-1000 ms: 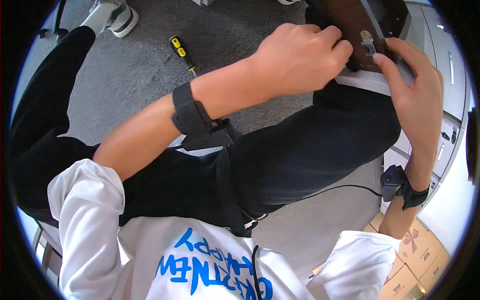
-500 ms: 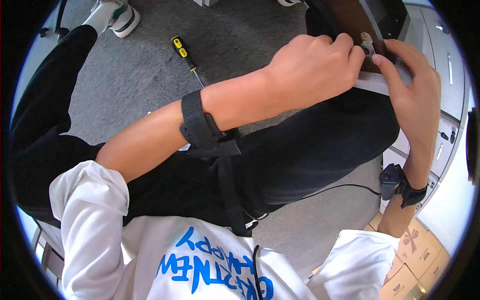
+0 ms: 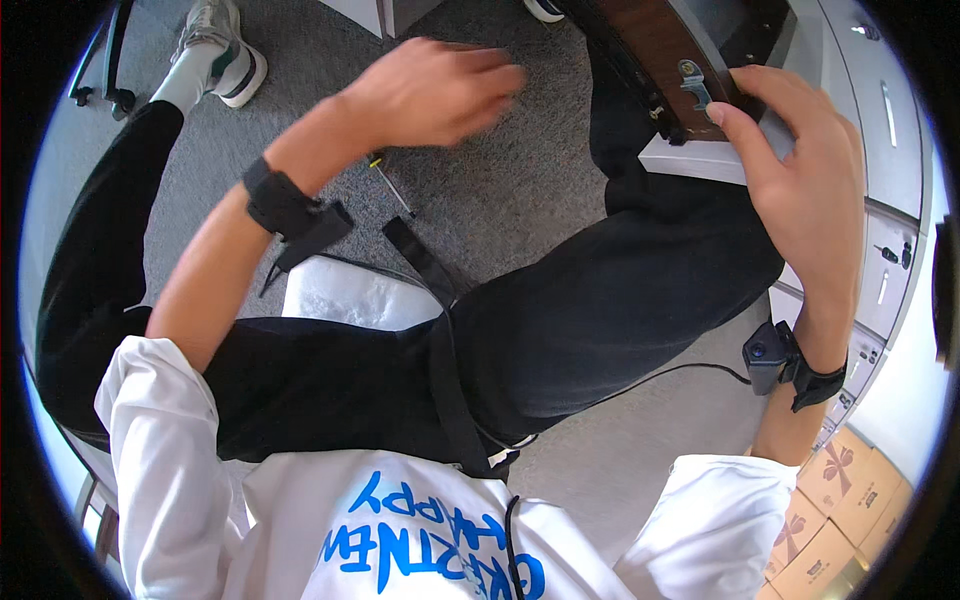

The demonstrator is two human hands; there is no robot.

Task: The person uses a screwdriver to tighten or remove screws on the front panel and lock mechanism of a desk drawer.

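Note:
My left hand (image 3: 440, 92) is over the carpet, its fingers bunched and smeared by motion; I cannot tell whether anything is in them. Below it lies a screwdriver (image 3: 392, 188), its handle mostly hidden under my hand and wrist. A dark brown wooden panel (image 3: 655, 50) leans at the upper right, a small metal bracket (image 3: 692, 82) on its face. My right hand (image 3: 800, 150) grips the panel's edge, the thumb pressed at the bracket's lower end and the fingers wrapped over the far side.
White drawer cabinets (image 3: 880, 130) stand along the right, with keys in a lock. Cardboard boxes (image 3: 835, 520) are stacked at the lower right. A white foam-like piece (image 3: 350, 295) lies by my legs. A black cable (image 3: 650, 380) runs to my right wrist device (image 3: 770, 355).
My left hand has come off the bracket and swung left, over the screwdriver. The bracket is now in plain view. My right hand keeps its grip on the panel.

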